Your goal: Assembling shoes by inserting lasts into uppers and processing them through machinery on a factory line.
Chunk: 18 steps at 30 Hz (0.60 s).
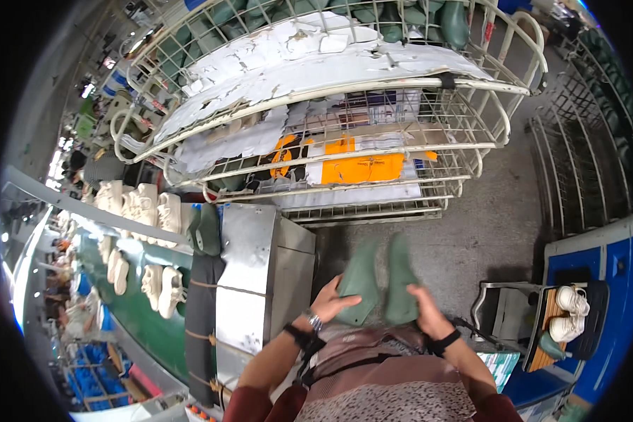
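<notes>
I hold two green shoe lasts side by side in front of my body, toes pointing away from me. My left hand (328, 304) grips the left green last (360, 281). My right hand (429, 316) grips the right green last (401, 281). Both are blurred by motion. They hang over the grey concrete floor, just right of a metal box (250, 274). Ahead stands a white wire cart (373, 151) with torn white sheets on its upper shelf and orange and white items lower down.
More green lasts (373, 13) fill the cart's top tier. A green conveyor belt (144, 309) on my left carries several cream shoes (163, 288). Two green lasts (204, 228) rest beside the metal box. A small stand at the right holds white shoes (568, 313). A blue bin (608, 271) stands further right.
</notes>
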Each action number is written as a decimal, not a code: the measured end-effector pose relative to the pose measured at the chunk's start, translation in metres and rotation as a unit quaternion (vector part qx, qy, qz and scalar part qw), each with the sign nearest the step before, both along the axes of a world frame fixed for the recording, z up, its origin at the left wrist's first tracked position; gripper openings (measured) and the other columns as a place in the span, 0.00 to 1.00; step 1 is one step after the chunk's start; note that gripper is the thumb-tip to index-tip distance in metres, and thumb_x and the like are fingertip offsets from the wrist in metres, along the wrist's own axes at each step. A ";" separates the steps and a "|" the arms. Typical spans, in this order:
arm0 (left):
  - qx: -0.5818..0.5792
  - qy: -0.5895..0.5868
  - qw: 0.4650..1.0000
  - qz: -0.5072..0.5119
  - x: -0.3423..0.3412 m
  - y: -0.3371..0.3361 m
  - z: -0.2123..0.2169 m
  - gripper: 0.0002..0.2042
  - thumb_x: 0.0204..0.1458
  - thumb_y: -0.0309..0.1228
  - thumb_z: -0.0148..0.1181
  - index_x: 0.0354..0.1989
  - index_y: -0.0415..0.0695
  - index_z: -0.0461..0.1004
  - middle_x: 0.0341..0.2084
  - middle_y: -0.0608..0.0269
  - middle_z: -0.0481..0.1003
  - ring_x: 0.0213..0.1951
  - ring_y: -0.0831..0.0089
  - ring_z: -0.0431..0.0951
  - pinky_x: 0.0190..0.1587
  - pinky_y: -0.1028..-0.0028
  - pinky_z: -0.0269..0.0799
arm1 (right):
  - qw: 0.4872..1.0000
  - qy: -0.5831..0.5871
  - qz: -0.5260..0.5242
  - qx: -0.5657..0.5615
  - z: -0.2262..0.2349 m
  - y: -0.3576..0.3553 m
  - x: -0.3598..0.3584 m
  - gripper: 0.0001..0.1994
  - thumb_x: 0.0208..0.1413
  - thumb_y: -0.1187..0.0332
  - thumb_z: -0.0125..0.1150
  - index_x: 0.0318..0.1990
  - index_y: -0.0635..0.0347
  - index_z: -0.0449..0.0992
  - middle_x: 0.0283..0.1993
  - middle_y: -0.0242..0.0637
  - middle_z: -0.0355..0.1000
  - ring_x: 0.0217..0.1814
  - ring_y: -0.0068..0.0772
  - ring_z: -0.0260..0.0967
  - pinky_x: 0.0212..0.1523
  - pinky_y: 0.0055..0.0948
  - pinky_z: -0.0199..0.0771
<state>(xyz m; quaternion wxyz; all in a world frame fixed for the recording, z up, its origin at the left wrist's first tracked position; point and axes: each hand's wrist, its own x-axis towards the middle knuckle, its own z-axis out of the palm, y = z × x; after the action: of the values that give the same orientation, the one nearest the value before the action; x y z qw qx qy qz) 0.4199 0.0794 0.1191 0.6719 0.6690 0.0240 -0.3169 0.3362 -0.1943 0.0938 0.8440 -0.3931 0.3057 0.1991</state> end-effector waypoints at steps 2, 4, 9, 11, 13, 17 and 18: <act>0.243 -0.077 0.948 -0.191 0.022 -0.037 0.004 0.44 0.43 0.49 0.73 0.67 0.40 0.61 0.54 0.47 0.74 0.56 0.56 0.75 0.57 0.64 0.69 | 0.999 -0.004 -0.040 -0.019 0.009 -0.065 -0.004 0.32 0.56 0.57 0.58 0.67 0.60 0.62 0.58 0.38 0.69 0.59 0.35 0.67 0.58 0.38 0.70; 0.349 -0.128 0.897 -0.238 0.028 -0.050 -0.005 0.47 0.40 0.54 0.72 0.67 0.41 0.61 0.53 0.45 0.75 0.56 0.51 0.75 0.57 0.62 0.70 | 0.990 0.041 -0.126 -0.049 0.011 -0.133 -0.012 0.30 0.56 0.57 0.58 0.65 0.60 0.65 0.56 0.37 0.70 0.59 0.35 0.67 0.59 0.38 0.68; 0.546 -0.076 0.776 -0.306 0.047 -0.061 -0.030 0.45 0.39 0.54 0.72 0.65 0.42 0.64 0.51 0.48 0.77 0.54 0.50 0.76 0.56 0.60 0.72 | 0.955 0.086 -0.258 -0.122 -0.025 -0.278 -0.030 0.22 0.57 0.54 0.57 0.55 0.57 0.72 0.50 0.34 0.74 0.52 0.31 0.71 0.54 0.37 0.72; 0.608 -0.036 0.710 -0.353 0.059 -0.076 -0.052 0.46 0.37 0.54 0.74 0.64 0.43 0.64 0.51 0.47 0.77 0.54 0.51 0.76 0.56 0.60 0.73 | 0.947 0.043 -0.303 -0.095 -0.016 -0.321 -0.029 0.22 0.57 0.54 0.56 0.55 0.58 0.72 0.49 0.35 0.74 0.51 0.33 0.72 0.54 0.37 0.72; 0.605 -0.019 0.693 -0.392 0.082 -0.102 -0.070 0.42 0.40 0.51 0.72 0.64 0.43 0.65 0.52 0.47 0.76 0.55 0.51 0.76 0.56 0.59 0.73 | 0.940 0.047 -0.325 -0.088 -0.010 -0.366 -0.043 0.24 0.57 0.54 0.56 0.56 0.60 0.71 0.50 0.37 0.75 0.51 0.35 0.73 0.55 0.37 0.72; 0.567 -0.064 0.574 -0.587 0.110 -0.166 -0.123 0.29 0.50 0.40 0.64 0.59 0.39 0.69 0.51 0.43 0.76 0.53 0.48 0.77 0.54 0.57 0.74 | 0.888 0.014 -0.458 -0.028 -0.002 -0.433 -0.058 0.24 0.57 0.55 0.59 0.57 0.60 0.71 0.51 0.37 0.74 0.52 0.36 0.72 0.57 0.38 0.70; 0.592 -0.058 0.566 -0.571 0.094 -0.079 -0.208 0.29 0.50 0.40 0.64 0.59 0.39 0.69 0.51 0.43 0.76 0.53 0.48 0.77 0.54 0.57 0.74 | 0.890 0.009 -0.456 -0.002 -0.006 -0.454 -0.041 0.25 0.56 0.56 0.59 0.58 0.59 0.70 0.52 0.37 0.74 0.53 0.36 0.71 0.57 0.38 0.70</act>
<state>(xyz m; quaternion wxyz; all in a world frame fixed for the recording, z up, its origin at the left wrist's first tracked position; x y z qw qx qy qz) 0.5142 0.0008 -0.0889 -0.1953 0.8080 -0.2199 -0.5106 0.2948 -0.6479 0.0877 0.8387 -0.2101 0.4589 -0.2048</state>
